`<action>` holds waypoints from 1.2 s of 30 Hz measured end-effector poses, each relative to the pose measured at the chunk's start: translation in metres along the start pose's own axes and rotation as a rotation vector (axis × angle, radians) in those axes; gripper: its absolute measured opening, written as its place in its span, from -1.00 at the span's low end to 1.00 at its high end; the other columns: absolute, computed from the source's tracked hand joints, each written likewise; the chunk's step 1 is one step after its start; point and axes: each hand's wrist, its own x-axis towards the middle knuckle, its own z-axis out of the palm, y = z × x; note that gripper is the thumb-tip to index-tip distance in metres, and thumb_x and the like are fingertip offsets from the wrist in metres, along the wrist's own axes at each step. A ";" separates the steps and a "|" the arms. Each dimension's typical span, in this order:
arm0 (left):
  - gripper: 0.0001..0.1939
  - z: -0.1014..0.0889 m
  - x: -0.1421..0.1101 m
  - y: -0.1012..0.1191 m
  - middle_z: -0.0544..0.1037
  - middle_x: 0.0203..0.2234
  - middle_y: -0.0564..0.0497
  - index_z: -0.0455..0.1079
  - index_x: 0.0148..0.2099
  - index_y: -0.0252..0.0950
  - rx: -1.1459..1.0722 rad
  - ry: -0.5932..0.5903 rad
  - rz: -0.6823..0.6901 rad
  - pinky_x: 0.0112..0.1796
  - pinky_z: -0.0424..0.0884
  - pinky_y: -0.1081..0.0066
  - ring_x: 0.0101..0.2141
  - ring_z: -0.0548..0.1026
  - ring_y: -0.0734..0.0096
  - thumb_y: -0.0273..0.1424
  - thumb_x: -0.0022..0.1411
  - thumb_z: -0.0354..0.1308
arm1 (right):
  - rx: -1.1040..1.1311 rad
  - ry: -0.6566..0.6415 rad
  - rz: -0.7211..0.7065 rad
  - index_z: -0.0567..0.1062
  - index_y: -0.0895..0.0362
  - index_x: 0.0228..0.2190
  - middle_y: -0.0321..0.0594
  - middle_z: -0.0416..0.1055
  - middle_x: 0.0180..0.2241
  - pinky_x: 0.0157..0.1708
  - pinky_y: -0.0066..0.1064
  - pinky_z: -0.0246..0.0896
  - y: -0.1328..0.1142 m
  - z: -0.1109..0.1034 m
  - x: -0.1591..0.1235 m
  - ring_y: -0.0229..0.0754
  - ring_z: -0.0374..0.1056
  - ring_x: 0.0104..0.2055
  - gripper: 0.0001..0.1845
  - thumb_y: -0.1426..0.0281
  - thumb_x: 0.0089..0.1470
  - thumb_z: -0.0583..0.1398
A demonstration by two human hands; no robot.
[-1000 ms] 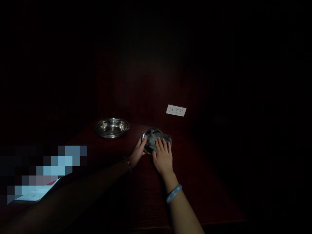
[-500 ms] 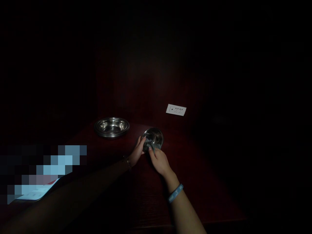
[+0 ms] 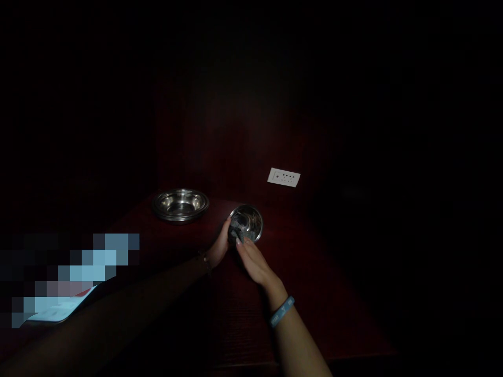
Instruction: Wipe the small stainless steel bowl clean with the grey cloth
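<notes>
A round, shiny metal bowl [image 3: 255, 219] is tilted so that its inside faces me, above the dark red table. My left hand [image 3: 220, 248] grips its left side, thumb at the rim and the other fingers largely out of sight behind it. Pressed against the lower left of the bowl is a grey-green cloth [image 3: 237, 234], bunched up. My right hand [image 3: 253, 260], with a blue band at the wrist, pinches this cloth, its thumb on the near side. Part of the cloth and some right-hand fingers are hidden inside the bowl.
To the left, a stack of wide metal dishes [image 3: 181, 207] stands on the dark red table [image 3: 314, 314]. A white socket plate [image 3: 283, 177] is on the wall behind. At lower left lies a lit screen [image 3: 55, 310], partly pixelated. The surroundings are very dark.
My right hand has moved from lying flat over the cloth at the bowl's right side to the lower left rim, bunching the cloth there. The left hand keeps its hold on the bowl.
</notes>
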 end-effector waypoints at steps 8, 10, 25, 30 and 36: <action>-0.49 0.018 -0.015 0.014 0.60 -0.11 -0.12 0.42 0.05 -0.36 -0.055 0.034 -0.099 0.20 0.18 0.27 0.08 0.44 0.23 -0.15 0.37 -0.18 | 0.257 0.062 0.063 0.43 0.06 0.07 -0.18 0.36 0.13 0.29 -0.09 -0.07 0.004 -0.001 0.006 -0.07 0.20 0.23 -0.40 0.01 0.26 -0.12; -0.43 0.018 -0.014 0.013 0.61 -0.12 -0.13 0.42 0.07 -0.37 -0.061 0.017 -0.093 0.19 0.20 0.27 0.06 0.45 0.21 -0.10 0.38 -0.23 | 0.133 0.073 -0.019 0.39 0.07 0.11 -0.15 0.36 0.13 0.26 -0.09 -0.01 0.008 0.000 0.006 -0.07 0.23 0.21 -0.50 0.13 0.23 0.03; -0.34 0.018 -0.031 0.014 0.58 -0.08 -0.15 0.34 0.14 -0.32 -0.077 -0.224 -0.177 0.13 0.28 0.19 0.06 0.44 0.15 0.06 0.31 -0.24 | -0.358 0.164 -0.155 0.28 0.11 0.17 -0.04 0.29 0.10 0.18 -0.16 0.14 0.006 -0.008 0.001 -0.07 0.22 0.16 -0.48 0.21 0.23 0.07; -0.31 0.022 -0.034 0.016 0.57 -0.08 -0.16 0.33 0.14 -0.33 -0.110 -0.249 -0.182 0.13 0.28 0.18 0.07 0.44 0.15 0.08 0.30 -0.24 | -0.395 0.129 -0.184 0.25 0.11 0.18 -0.01 0.27 0.11 0.17 -0.10 0.14 0.006 -0.010 -0.001 -0.03 0.20 0.16 -0.44 0.18 0.21 0.10; -0.25 0.017 -0.035 0.019 0.56 -0.06 -0.18 0.34 0.12 -0.30 -0.093 -0.280 -0.265 0.11 0.29 0.15 0.08 0.42 0.08 0.17 0.21 -0.19 | -0.430 0.138 -0.174 0.23 0.11 0.18 0.01 0.28 0.10 0.17 -0.02 0.14 0.001 -0.010 0.000 0.01 0.21 0.14 -0.46 0.22 0.22 0.08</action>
